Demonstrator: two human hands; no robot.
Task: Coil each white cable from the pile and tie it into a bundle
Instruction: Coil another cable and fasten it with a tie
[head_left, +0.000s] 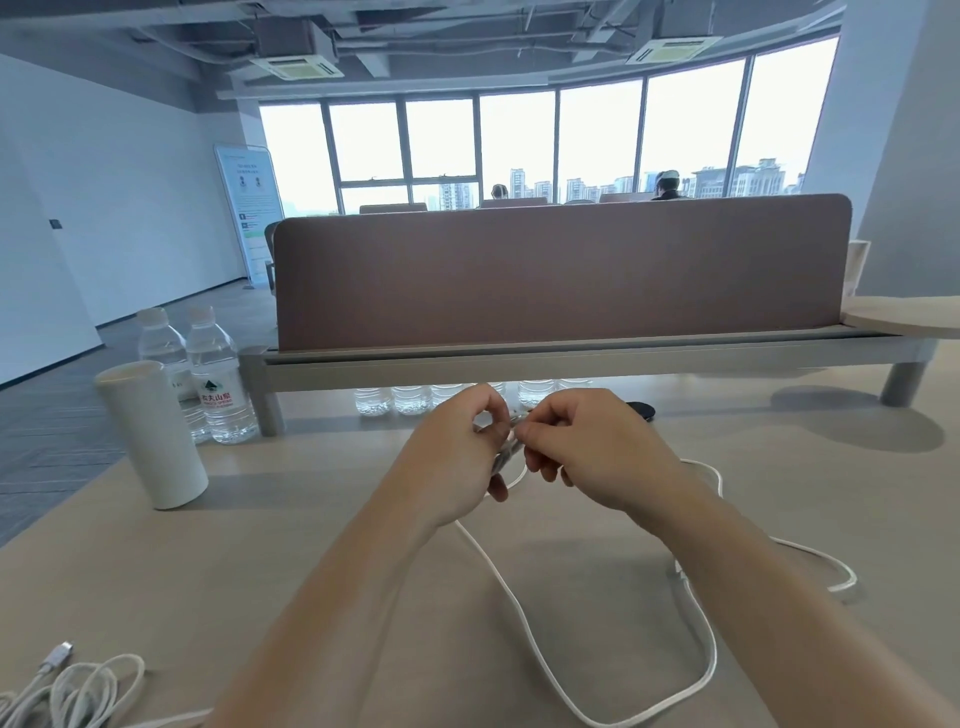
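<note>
A white cable (524, 618) trails in a long loose loop over the beige table (363, 519), from between my hands down to the front edge and round to the right. My left hand (457, 457) grips a few gathered turns of this cable, fingers curled round them. My right hand (587, 447) pinches the cable right beside the left hand, thumb and forefinger closed on it. The two hands touch above the middle of the table. A pile of white cables (78, 691) with a plug end lies at the front left corner.
A white cylindrical cup (150, 431) stands at the left, with two water bottles (213, 374) behind it. A brown divider panel (561, 270) on a raised shelf crosses the back of the table, with more bottles beneath it. A dark round object (641, 408) lies behind my right hand.
</note>
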